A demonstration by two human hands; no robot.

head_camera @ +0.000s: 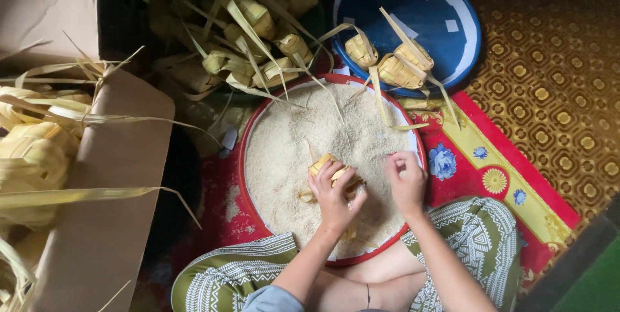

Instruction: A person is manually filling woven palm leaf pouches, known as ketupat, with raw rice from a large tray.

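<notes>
Centre frame: left hand (334, 196) clasps a woven palm-leaf pouch (326, 168), its grip wrapped round the pouch over the red-rimmed tray (248, 137) of raw rice (284, 150). Right hand (407, 179), just beside, pinched shut on what seems a little rice. Step looks like filling. Feeding grains into the pouch opening needs it held steady. Filled pouches (387, 60) on blue tray (413, 2), upper right; empty ones (252, 34) upper centre.

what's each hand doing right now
left hand: closed on a small woven yellow palm-leaf pouch over the rice.
right hand: fingers curled shut; contents cannot be told.
</notes>
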